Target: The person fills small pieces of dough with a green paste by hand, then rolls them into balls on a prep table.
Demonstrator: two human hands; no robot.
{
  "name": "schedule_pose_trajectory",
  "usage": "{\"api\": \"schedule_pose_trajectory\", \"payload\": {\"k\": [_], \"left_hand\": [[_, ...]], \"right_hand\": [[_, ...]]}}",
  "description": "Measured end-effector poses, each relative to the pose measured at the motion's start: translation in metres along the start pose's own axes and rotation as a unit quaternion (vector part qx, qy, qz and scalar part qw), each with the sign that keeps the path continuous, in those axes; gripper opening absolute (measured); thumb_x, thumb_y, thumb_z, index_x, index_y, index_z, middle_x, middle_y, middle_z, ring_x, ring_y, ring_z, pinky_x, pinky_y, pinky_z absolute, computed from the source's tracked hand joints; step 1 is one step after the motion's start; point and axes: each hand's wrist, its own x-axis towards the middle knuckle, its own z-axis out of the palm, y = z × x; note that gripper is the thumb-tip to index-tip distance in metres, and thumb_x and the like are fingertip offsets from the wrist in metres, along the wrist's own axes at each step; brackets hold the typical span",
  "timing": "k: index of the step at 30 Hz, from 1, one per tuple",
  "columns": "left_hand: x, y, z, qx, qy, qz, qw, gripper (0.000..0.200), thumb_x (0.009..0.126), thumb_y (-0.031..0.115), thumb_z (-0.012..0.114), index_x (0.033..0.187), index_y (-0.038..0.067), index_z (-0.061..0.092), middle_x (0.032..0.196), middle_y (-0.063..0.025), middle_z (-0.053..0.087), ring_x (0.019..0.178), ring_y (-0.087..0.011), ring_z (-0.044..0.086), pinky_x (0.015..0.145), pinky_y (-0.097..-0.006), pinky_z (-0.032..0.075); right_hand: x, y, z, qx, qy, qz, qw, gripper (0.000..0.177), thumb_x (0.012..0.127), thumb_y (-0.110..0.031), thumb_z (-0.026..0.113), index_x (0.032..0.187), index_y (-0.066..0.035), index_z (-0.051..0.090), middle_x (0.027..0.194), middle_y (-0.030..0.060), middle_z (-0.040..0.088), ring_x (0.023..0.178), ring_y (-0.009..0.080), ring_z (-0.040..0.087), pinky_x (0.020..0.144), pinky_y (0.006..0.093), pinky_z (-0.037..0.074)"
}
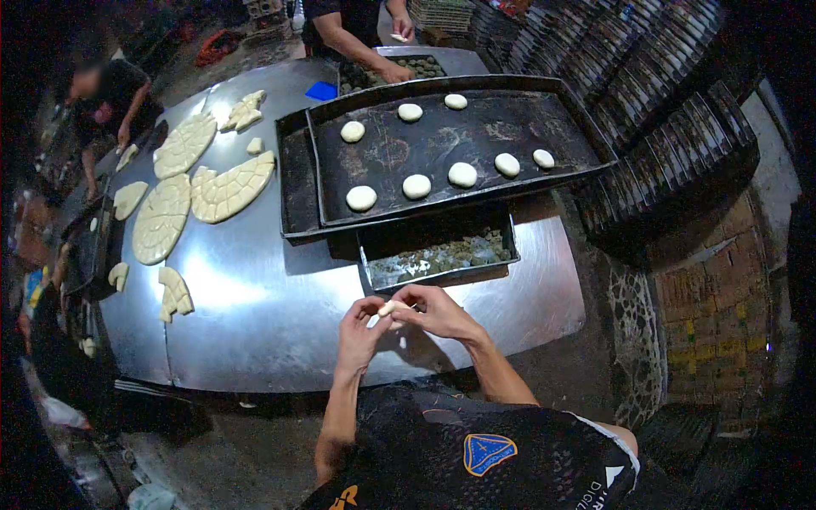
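Observation:
Between the fingertips of both hands is a small pale piece of dough (390, 308), partly covered by the fingers. My left hand (360, 328) pinches it from one side and my right hand (444, 315) from the other, above the metal table's near edge. Just beyond my hands sits a rectangular pan (364, 265) of lumpy greenish-brown filling (467, 253). Behind it lies a large dark baking tray (531, 119), stacked on another, bearing several round white dough pieces (416, 186) in two rows.
Flat rounds of scored dough (161, 219) and cut pieces (175, 293) lie on the metal table (255, 319) at left. Across it, a person's hand (396, 73) reaches into another filling pan, near a blue scraper (321, 91). Stacked trays (671, 170) stand right. Another person works far left.

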Motion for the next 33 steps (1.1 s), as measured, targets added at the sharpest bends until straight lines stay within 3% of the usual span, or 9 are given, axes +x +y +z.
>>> {"api": "schedule_pose_trajectory", "payload": {"k": [5, 7, 9, 11, 19, 22, 24, 26, 33], "left_hand": [[-0.004, -0.015, -0.020, 0.128, -0.030, -0.145, 0.981, 0.031, 0.085, 0.018, 0.071, 0.108, -0.001, 0.060, 0.101, -0.0059, 0.059, 0.084, -0.0106, 0.056, 0.074, -0.0221, 0.051], [-0.011, -0.004, -0.020, 0.093, -0.024, -0.162, 0.982, 0.031, 0.086, 0.024, 0.071, 0.103, -0.001, 0.063, 0.102, -0.0058, 0.058, 0.087, -0.0098, 0.054, 0.071, -0.0208, 0.048], [-0.018, 0.005, -0.023, 0.048, 0.003, -0.136, 0.990, 0.030, 0.086, 0.025, 0.071, 0.100, -0.001, 0.064, 0.102, -0.0052, 0.058, 0.088, -0.0097, 0.054, 0.070, -0.0215, 0.046], [-0.018, 0.000, -0.029, 0.060, -0.002, -0.117, 0.991, 0.035, 0.086, 0.027, 0.071, 0.103, -0.003, 0.064, 0.102, -0.0052, 0.057, 0.088, -0.0101, 0.054, 0.072, -0.0234, 0.047], [-0.011, 0.002, -0.024, -0.065, 0.038, -0.152, 0.986, 0.042, 0.091, 0.026, 0.065, 0.116, -0.006, 0.059, 0.106, -0.0077, 0.063, 0.096, -0.0128, 0.058, 0.084, -0.0267, 0.046], [-0.012, 0.009, -0.024, -0.096, 0.073, -0.184, 0.976, 0.044, 0.093, 0.028, 0.061, 0.119, -0.008, 0.056, 0.111, -0.0110, 0.062, 0.101, -0.0152, 0.059, 0.087, -0.0292, 0.046], [-0.006, 0.008, -0.019, -0.110, 0.060, -0.184, 0.975, 0.048, 0.095, 0.032, 0.057, 0.122, -0.008, 0.054, 0.113, -0.0129, 0.061, 0.104, -0.0178, 0.058, 0.091, -0.0307, 0.046], [0.001, -0.002, -0.017, -0.136, 0.040, -0.189, 0.972, 0.050, 0.095, 0.034, 0.056, 0.123, -0.008, 0.054, 0.115, -0.0136, 0.061, 0.106, -0.0192, 0.058, 0.093, -0.0318, 0.045], [-0.003, 0.004, -0.024, -0.116, 0.053, -0.160, 0.979, 0.052, 0.095, 0.034, 0.057, 0.127, -0.007, 0.049, 0.117, -0.0125, 0.060, 0.109, -0.0181, 0.057, 0.096, -0.0335, 0.045]], "right_hand": [[-0.005, -0.001, -0.031, -0.141, -0.025, -0.087, 0.986, 0.024, 0.086, -0.018, 0.068, 0.102, -0.001, 0.067, 0.088, 0.0077, 0.068, 0.080, 0.0128, 0.062, 0.071, 0.0284, 0.049], [0.003, 0.014, -0.082, -0.203, 0.065, 0.022, 0.977, 0.028, 0.081, -0.018, 0.071, 0.103, -0.002, 0.067, 0.089, 0.0125, 0.069, 0.079, 0.0211, 0.065, 0.072, 0.0340, 0.052], [0.010, 0.036, -0.147, -0.632, 0.119, -0.028, 0.765, 0.024, 0.076, -0.014, 0.068, 0.096, 0.000, 0.070, 0.082, 0.0183, 0.064, 0.078, 0.0342, 0.062, 0.068, 0.0419, 0.053], [0.017, 0.046, -0.177, -0.747, 0.161, 0.081, 0.640, 0.016, 0.074, -0.011, 0.062, 0.083, 0.000, 0.068, 0.102, 0.0172, 0.059, 0.102, 0.0356, 0.054, 0.075, 0.0409, 0.053], [0.046, 0.070, -0.215, -0.805, 0.029, 0.111, 0.583, 0.025, 0.083, -0.022, 0.053, 0.091, -0.011, 0.073, 0.107, 0.0093, 0.062, 0.110, 0.0280, 0.050, 0.080, 0.0371, 0.050], [0.045, 0.022, -0.191, -0.728, -0.004, 0.044, 0.684, 0.033, 0.073, -0.031, 0.075, 0.091, -0.004, 0.072, 0.107, 0.0115, 0.062, 0.103, 0.0317, 0.052, 0.076, 0.0396, 0.050], [0.037, -0.039, -0.130, -0.495, -0.036, -0.023, 0.868, 0.047, 0.067, -0.037, 0.082, 0.099, -0.004, 0.071, 0.102, 0.0110, 0.060, 0.099, 0.0279, 0.053, 0.078, 0.0383, 0.048], [0.031, -0.037, -0.071, -0.307, -0.038, -0.085, 0.947, 0.040, 0.073, -0.037, 0.079, 0.105, -0.014, 0.072, 0.091, 0.0062, 0.053, 0.095, 0.0205, 0.050, 0.084, 0.0330, 0.041], [0.023, -0.009, 0.007, -0.282, 0.012, -0.153, 0.947, 0.057, 0.078, -0.029, 0.076, 0.128, -0.011, 0.057, 0.102, 0.0085, 0.051, 0.091, 0.0196, 0.047, 0.080, 0.0331, 0.043]]}}
